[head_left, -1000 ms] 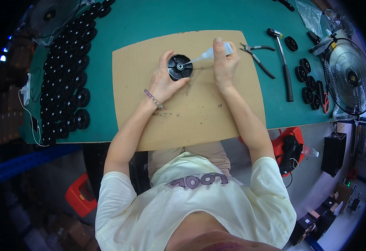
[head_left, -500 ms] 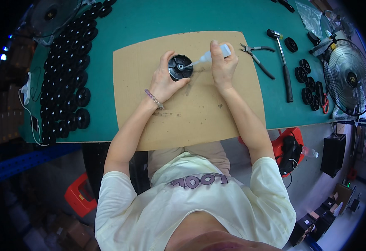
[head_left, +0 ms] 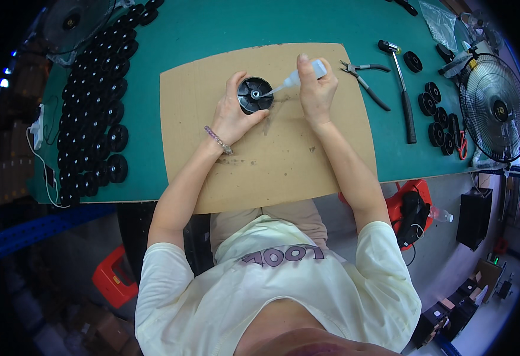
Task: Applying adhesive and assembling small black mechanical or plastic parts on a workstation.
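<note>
Wheel: black, spoked, metal hub in the middle – over the upper part of the cardboard, left of its middle line, gripped in the left hand.
Left hand: at the wheel's 8 o'clock; pinching its rim, fingers along the left edge, thumb at about 5 o'clock.
Right hand: at the wheel's 3 o'clock; fingers wrapped around the bottle, thumb pointing up.
Bottle: pale, squeeze type, tilted; thin nozzle runs down toward 8 o'clock, tip by the hub – can't tell if touching.
Bracelet: beaded, on the left wrist.
Cardboard: brown, dark smudges, lying on the green counter.
Pliers: near the cardboard's edge, 2 o'clock from its middle, handles apart.
Hammer: beyond the pliers, head toward 12, black handle toward 6.
Wheel rows: many black wheels, packed, cardboard's 9 o'clock.
Small wheels: loose group, cardboard's 3 o'clock; red-handled scissors just beside.
Fan: far 3 o'clock, past the small wheels.
</note>
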